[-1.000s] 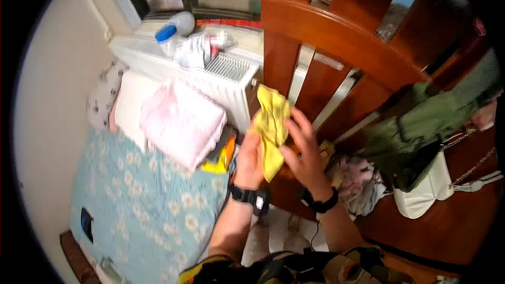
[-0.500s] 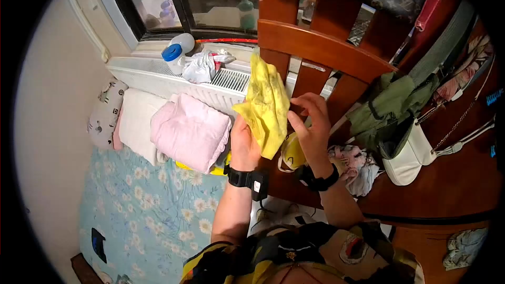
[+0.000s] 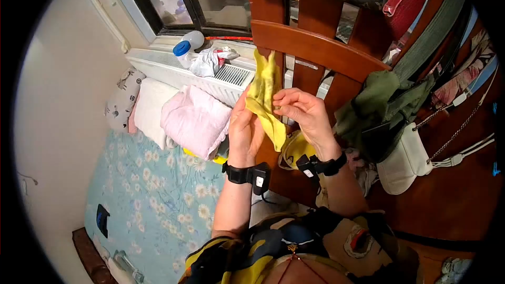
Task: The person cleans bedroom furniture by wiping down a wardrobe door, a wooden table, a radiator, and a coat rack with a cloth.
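Note:
A thin yellow cloth (image 3: 266, 100) with greyish marks hangs lengthwise between my hands, its narrow top end pointing to the radiator. My left hand (image 3: 243, 135) supports it from the left, with the fingers partly hidden behind it. My right hand (image 3: 309, 118) pinches its right edge between thumb and fingers. Just below my right hand, a yellow and white item (image 3: 296, 150) lies on the brown wooden surface. Folded pink bedding (image 3: 195, 118) sits left of my left hand.
A white radiator (image 3: 173, 71) under the window carries a blue-capped container (image 3: 182, 49) and a crumpled white bag (image 3: 206, 62). A flowered bed (image 3: 152, 189) lies left. Wooden slats (image 3: 315, 47) stand ahead; a green bag (image 3: 368, 110) and white purse (image 3: 405, 163) are right.
My right hand has moved in from beside the cloth and now pinches its edge. The cloth has become narrower and more folded. The camera view has shifted slightly.

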The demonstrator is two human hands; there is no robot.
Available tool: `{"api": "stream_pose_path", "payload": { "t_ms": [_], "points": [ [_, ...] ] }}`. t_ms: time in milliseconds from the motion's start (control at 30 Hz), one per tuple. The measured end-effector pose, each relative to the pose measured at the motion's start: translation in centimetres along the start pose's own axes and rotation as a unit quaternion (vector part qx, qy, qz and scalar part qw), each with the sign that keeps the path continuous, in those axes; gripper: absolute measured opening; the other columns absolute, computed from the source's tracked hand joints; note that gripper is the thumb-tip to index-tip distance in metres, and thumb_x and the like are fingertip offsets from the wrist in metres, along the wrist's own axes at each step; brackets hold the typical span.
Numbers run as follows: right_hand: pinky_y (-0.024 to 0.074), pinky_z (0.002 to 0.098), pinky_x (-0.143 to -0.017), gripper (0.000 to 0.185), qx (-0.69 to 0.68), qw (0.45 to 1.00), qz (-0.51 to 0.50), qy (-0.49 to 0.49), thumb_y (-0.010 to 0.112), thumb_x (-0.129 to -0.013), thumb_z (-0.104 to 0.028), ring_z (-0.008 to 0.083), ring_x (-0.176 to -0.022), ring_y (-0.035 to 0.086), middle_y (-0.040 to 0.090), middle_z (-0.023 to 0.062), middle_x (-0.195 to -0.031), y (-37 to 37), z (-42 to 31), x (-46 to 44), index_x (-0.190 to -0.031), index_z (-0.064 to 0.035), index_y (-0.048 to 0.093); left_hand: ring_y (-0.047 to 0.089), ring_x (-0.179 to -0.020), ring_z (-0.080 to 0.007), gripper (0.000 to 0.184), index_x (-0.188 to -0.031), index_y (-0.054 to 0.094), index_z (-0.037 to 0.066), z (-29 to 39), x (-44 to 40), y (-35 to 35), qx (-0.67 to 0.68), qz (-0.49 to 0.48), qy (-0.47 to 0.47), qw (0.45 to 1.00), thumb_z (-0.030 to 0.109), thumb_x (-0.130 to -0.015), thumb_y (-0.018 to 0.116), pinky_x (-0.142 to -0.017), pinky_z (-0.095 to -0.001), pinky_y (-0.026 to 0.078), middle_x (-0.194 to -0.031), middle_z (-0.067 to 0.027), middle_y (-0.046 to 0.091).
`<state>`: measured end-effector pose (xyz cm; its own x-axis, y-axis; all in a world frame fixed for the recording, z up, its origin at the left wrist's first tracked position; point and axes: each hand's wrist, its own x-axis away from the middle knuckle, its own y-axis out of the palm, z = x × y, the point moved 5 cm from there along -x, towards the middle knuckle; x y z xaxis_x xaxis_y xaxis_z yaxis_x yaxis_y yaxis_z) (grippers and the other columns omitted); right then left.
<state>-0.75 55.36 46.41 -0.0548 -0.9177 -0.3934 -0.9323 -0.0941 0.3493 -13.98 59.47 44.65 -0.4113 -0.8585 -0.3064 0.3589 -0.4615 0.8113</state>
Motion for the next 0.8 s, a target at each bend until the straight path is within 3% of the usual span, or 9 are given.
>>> {"api": "stream_pose_path", "payload": {
  "t_ms": [133,200,233,333,400,467,500,633,800],
  "points": [
    [0.0484,0.0217,-0.068,0.018,0.043,0.996,0.067,0.028,0.069,-0.090,-0.015,0.0088,-0.077,0.060,0.065,0.0021,-0.088,-0.6,-0.5,0.2,-0.097,0.0014,0.063,0.046,-0.130,-0.0244,0.048,-0.139,0.043,-0.005,-1.2,0.7,1.3,-0.081,-0.008,-0.025,0.996,0.015,-0.096,0.053,-0.111,-0.0375,0.033,-0.140,-0.0159,0.048],
    [0.0478,0.0214,-0.066,0.021,0.076,0.994,0.072,0.022,0.069,-0.089,-0.014,0.0077,-0.074,0.060,0.066,0.0018,-0.085,-0.5,-0.9,0.1,-0.100,0.0026,0.063,0.039,-0.135,-0.0250,0.046,-0.134,0.050,-0.005,-1.3,0.6,2.2,-0.185,-0.062,-0.023,0.981,0.018,-0.094,0.055,-0.113,-0.0381,0.028,-0.144,-0.0169,0.045],
    [0.0491,0.0224,-0.070,0.027,0.011,0.997,0.055,0.054,0.070,-0.089,-0.014,0.0088,-0.082,0.061,0.066,0.0040,-0.095,-0.5,-1.4,0.3,-0.108,0.0039,0.061,0.035,-0.139,-0.0265,0.043,-0.129,0.056,-0.003,-0.8,0.5,3.1,-0.288,-0.088,0.004,0.953,0.019,-0.093,0.056,-0.115,-0.0391,0.024,-0.147,-0.0152,0.043],
    [0.0503,0.0257,-0.081,0.041,-0.127,0.990,0.026,0.054,0.067,-0.091,-0.013,0.0117,-0.095,0.061,0.062,0.0061,-0.111,-0.7,-1.6,0.5,-0.126,0.0028,0.052,0.028,-0.142,-0.0322,0.046,-0.128,0.058,0.003,-0.1,0.6,5.8,-0.647,-0.211,0.112,0.725,0.012,-0.083,0.063,-0.116,-0.0428,0.021,-0.146,-0.0098,0.045],
    [0.0508,0.0273,-0.083,0.041,-0.087,0.994,0.052,0.035,0.065,-0.092,-0.013,0.0137,-0.094,0.062,0.063,0.0062,-0.110,-1.9,-0.7,0.6,-0.128,0.0020,0.050,0.026,-0.143,-0.0315,0.056,-0.132,0.054,0.005,0.2,0.5,6.8,-0.597,-0.233,0.075,0.764,0.010,-0.078,0.068,-0.116,-0.0440,0.022,-0.146,-0.0104,0.045],
    [0.0524,0.0296,-0.083,0.038,-0.164,0.980,0.068,0.090,0.061,-0.094,-0.013,0.0173,-0.096,0.064,0.064,0.0078,-0.111,-2.5,-0.1,0.7,-0.127,0.0022,0.052,0.028,-0.142,-0.0302,0.052,-0.130,0.055,0.005,1.7,-0.2,5.6,-0.458,-0.172,0.066,0.870,0.012,-0.079,0.068,-0.116,-0.0431,0.023,-0.145,-0.0109,0.045],
    [0.0540,0.0324,-0.084,0.034,-0.189,0.973,0.076,0.105,0.058,-0.095,-0.014,0.0203,-0.098,0.066,0.064,0.0097,-0.112,-2.8,0.2,0.7,-0.125,0.0027,0.053,0.031,-0.141,-0.0278,0.046,-0.125,0.058,0.005,2.4,-1.1,3.7,-0.431,-0.157,0.090,0.884,0.012,-0.081,0.068,-0.115,-0.0419,0.024,-0.145,-0.0120,0.044],
    [0.0536,0.0371,-0.088,0.032,-0.260,0.946,0.155,0.112,0.055,-0.097,-0.018,0.0237,-0.102,0.065,0.064,0.0134,-0.113,-2.4,0.2,0.2,-0.121,0.0037,0.055,0.049,-0.125,-0.0208,0.039,-0.118,0.060,0.003,4.3,-2.9,1.4,-0.433,-0.119,0.038,0.893,0.002,-0.080,0.068,-0.101,-0.0322,0.044,-0.148,-0.0085,0.037],
    [0.0535,0.0357,-0.087,0.028,-0.272,0.945,0.141,0.112,0.054,-0.097,-0.018,0.0231,-0.103,0.065,0.064,0.0119,-0.112,-2.8,2.8,0.8,-0.116,0.0029,0.058,0.057,-0.109,-0.0139,0.053,-0.126,0.056,0.003,3.1,-2.5,-1.4,-0.392,-0.121,-0.061,0.910,-0.011,-0.077,0.068,-0.093,-0.0278,0.048,-0.146,-0.0071,0.039]
  ]
}}
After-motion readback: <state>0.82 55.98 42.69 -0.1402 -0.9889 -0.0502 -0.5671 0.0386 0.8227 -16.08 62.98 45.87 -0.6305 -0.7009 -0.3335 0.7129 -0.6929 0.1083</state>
